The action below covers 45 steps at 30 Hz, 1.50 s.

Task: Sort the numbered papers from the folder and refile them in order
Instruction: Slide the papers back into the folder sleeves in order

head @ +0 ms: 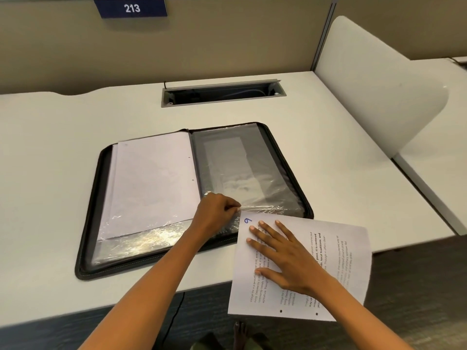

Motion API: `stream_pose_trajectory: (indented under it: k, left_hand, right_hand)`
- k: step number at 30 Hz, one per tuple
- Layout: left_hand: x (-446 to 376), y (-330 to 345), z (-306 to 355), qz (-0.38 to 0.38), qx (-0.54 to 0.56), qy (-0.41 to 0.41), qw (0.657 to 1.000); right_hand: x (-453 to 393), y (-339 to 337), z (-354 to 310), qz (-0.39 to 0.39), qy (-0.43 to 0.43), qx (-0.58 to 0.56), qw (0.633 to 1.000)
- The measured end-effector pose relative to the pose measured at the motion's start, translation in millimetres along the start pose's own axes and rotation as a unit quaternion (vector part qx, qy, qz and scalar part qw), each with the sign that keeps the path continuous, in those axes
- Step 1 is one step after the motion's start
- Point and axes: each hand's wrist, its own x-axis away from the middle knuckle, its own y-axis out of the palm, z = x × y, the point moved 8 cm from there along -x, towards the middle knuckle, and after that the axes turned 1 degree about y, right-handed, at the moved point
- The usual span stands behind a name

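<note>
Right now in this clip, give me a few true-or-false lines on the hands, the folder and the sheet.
1. The folder lies open on the desk. True.
2. The right hand rests flat on a sheet marked 9. True.
3. The left hand lies idle on the desk. False: it pinches the edge of a plastic sleeve in the folder.
4. The sheet lies fully on the desk. False: its near part overhangs the desk edge.
5. The sign reads 312. False: it reads 213.
</note>
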Motion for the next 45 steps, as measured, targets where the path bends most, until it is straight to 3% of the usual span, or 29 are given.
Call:
stream_pose_trajectory:
  k: [9, 19, 31, 37, 42, 45]
  left_hand:
    - [7.2, -0.9, 11.0, 0.034, -0.094, 0.058, 0.993]
    - [17.4, 13.6, 24.1, 0.023, -0.186, 0.145, 0.971]
    - [19.2, 16.6, 38.5, 0.029, -0.218, 0.183, 0.958]
    - [25.4, 11.8, 48.7, 0.057, -0.242, 0.212, 0.945]
    - [23.4, 13.2, 37.9, 0.067, -0.190, 0.198, 0.959]
    - [21.3, 19.2, 30.1, 0.046, -0.191, 0.194, 0.961]
  right_hand:
    - [-7.4, -6.4, 10.2, 0.010, 0.071, 0.007, 0.997]
    - [10.6, -1.6, -7.3, 0.006, -0.019, 0.045, 0.999]
    - [9.4, 4.7, -5.3, -0.036, -0.029, 0.078, 0.996]
    - [1.1, -3.2, 14.8, -0.022, 0.104, 0.049, 0.993]
    - [-3.1, -3.7, 39.6, -0.039, 0.255, 0.048, 0.965]
    - [-4.1, -5.1, 42.4, -0.032, 0.281, 0.042, 0.958]
